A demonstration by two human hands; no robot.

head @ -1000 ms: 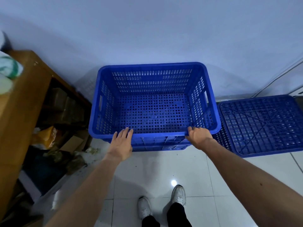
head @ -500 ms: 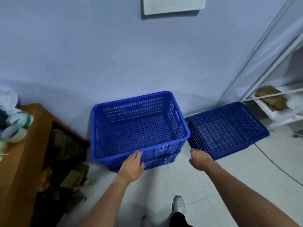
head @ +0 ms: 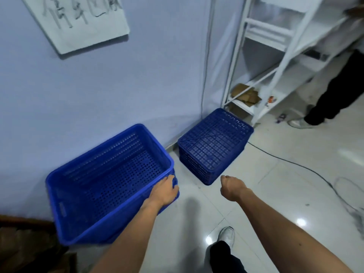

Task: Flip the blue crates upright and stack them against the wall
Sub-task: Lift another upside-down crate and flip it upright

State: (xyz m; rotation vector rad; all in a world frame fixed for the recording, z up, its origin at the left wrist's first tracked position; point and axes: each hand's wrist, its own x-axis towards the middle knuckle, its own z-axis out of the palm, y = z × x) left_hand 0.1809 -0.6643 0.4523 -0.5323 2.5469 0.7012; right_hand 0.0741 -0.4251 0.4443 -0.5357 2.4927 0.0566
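An upright blue crate [head: 102, 174] stands open side up against the wall, nested on another crate beneath it. My left hand [head: 164, 191] rests on its near right corner rim, fingers lying over the edge. To the right, a stack of upside-down blue crates [head: 214, 144] sits on the floor by the wall. My right hand [head: 229, 187] hangs in the air between the two stacks, fingers loosely curled, holding nothing.
A white metal shelf rack [head: 275, 56] stands at the right with cardboard on its lowest shelf. Another person's legs [head: 334, 91] are beside it. A black cable [head: 295, 164] runs across the tiled floor. A wooden cabinet [head: 23, 243] is at the lower left.
My view has swung right and up. My right hand left the upright crate's rim and moved right toward the flipped stack. My left hand slid to the crate's right corner.
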